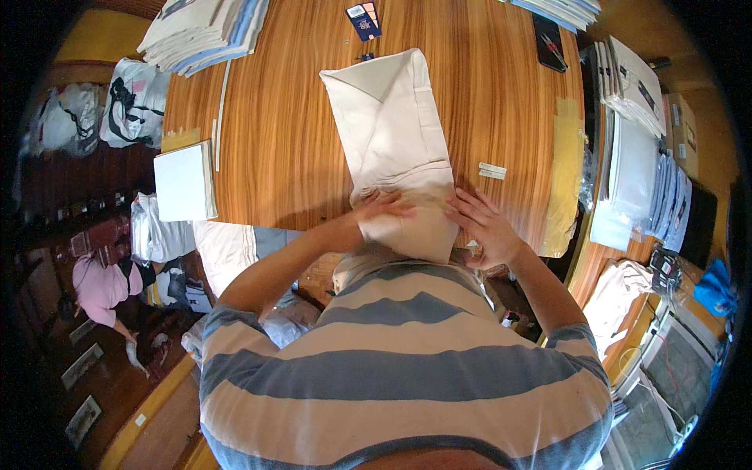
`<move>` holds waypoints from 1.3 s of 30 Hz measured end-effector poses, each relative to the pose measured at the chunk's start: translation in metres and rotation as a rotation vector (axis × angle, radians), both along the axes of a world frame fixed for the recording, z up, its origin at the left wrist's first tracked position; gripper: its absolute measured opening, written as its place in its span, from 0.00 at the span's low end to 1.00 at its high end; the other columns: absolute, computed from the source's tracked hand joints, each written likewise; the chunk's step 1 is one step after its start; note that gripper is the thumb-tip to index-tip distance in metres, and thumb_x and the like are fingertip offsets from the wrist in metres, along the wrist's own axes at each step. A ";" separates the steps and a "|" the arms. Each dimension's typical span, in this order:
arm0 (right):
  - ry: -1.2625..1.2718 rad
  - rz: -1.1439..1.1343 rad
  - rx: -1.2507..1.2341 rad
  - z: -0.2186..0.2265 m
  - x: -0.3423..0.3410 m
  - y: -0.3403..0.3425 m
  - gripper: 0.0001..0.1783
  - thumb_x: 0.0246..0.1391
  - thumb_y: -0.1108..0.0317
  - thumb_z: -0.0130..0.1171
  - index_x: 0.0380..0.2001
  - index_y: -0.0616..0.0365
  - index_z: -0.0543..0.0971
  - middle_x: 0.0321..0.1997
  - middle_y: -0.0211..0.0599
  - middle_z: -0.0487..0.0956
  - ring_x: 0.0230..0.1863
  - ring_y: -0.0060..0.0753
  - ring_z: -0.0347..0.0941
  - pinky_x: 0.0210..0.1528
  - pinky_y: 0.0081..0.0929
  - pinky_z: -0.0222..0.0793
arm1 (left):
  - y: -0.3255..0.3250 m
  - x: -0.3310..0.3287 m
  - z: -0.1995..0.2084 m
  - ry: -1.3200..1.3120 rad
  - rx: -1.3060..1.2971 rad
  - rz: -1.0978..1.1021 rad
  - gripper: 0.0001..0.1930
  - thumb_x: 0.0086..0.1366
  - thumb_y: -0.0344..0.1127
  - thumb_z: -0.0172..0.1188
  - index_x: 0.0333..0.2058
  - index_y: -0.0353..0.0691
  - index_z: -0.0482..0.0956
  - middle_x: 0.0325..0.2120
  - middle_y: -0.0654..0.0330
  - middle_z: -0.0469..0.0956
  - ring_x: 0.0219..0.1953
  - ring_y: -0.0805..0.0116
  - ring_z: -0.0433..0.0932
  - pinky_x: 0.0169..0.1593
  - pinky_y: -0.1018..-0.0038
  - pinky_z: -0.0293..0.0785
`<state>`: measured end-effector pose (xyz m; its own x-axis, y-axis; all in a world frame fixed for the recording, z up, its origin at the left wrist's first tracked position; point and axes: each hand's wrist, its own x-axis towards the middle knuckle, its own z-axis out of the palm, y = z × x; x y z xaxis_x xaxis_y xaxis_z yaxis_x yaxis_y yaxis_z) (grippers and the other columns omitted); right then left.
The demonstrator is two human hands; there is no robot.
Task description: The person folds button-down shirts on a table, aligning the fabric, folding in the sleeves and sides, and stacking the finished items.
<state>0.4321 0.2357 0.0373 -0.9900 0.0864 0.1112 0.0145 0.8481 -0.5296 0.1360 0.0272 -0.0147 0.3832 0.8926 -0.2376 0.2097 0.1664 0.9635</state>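
Wood-grain surface [274, 141] is filling the middle of the view, with a cluttered, dim room spreading around it. Folded cream cloth [392, 117] is lying on the surface, directly in front of the wearer, its far end showing a pointed flap and its near end reaching the striped shirt [392, 376]. Wrinkles are bunching across it near the hands.

Left grip [384, 207] is pressing flat on the cloth, fingers extended and pointing right, not clenched. Right grip [486, 231] is resting at the cloth's right edge, fingers spread and fingertips touching it; it is looking released, not grasping.

Small pale pieces [492, 170] are lying just beyond the right grip. Dark printed card [364, 21] is sitting past the cloth's far end. Red-handled snips [553, 51] are lying on a dark phone-like slab [544, 30] toward the far right corner, and yellowish tape [562, 188] is running along the right side.

White squarish stack [184, 182] is sitting at the left edge; folded fabric pile [192, 31] is standing at far left. Shelved garments [634, 82] are stacking up on the right. Person in pink [102, 286] is showing at left, well apart.
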 end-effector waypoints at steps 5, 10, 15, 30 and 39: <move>0.206 -0.482 -0.414 -0.054 -0.065 0.002 0.29 0.53 0.62 0.69 0.58 0.59 0.78 0.59 0.50 0.80 0.59 0.54 0.77 0.60 0.49 0.72 | 0.056 -0.034 0.022 -0.699 -0.512 0.724 0.31 0.80 0.50 0.45 0.70 0.32 0.58 0.68 0.48 0.68 0.68 0.57 0.70 0.73 0.58 0.64; -0.030 -0.850 -0.465 -0.072 -0.161 0.067 0.28 0.66 0.45 0.57 0.41 0.66 0.80 0.34 0.65 0.82 0.38 0.68 0.81 0.42 0.54 0.76 | 0.109 -0.078 0.000 -0.562 -0.572 0.961 0.31 0.80 0.55 0.44 0.66 0.32 0.64 0.59 0.48 0.77 0.55 0.62 0.82 0.57 0.64 0.81; -0.036 -0.923 -0.377 -0.061 -0.167 0.056 0.31 0.65 0.41 0.55 0.39 0.65 0.80 0.35 0.67 0.81 0.41 0.70 0.80 0.44 0.56 0.76 | 0.105 -0.093 -0.028 0.062 -0.667 0.965 0.32 0.77 0.56 0.49 0.64 0.32 0.69 0.57 0.46 0.78 0.52 0.59 0.83 0.47 0.62 0.83; 0.419 -1.208 0.066 -0.035 -0.068 0.043 0.26 0.65 0.57 0.61 0.55 0.68 0.74 0.62 0.65 0.71 0.59 0.64 0.71 0.60 0.50 0.69 | 0.168 0.025 0.022 0.946 0.197 0.485 0.29 0.74 0.51 0.53 0.65 0.35 0.70 0.69 0.36 0.62 0.71 0.42 0.60 0.73 0.50 0.55; 0.066 -1.438 -1.139 -0.044 -0.056 0.002 0.36 0.54 0.40 0.71 0.36 0.73 0.84 0.28 0.46 0.85 0.30 0.32 0.85 0.35 0.32 0.80 | 0.179 -0.067 0.028 0.807 -0.026 0.625 0.32 0.60 0.52 0.73 0.48 0.25 0.78 0.33 0.45 0.86 0.36 0.56 0.87 0.43 0.63 0.81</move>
<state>0.3764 0.2373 -0.0072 -0.0866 0.8164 -0.5709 0.2775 -0.5307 -0.8009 0.0693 0.2063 0.0138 -0.4324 0.8688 -0.2410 0.6634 0.4877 0.5675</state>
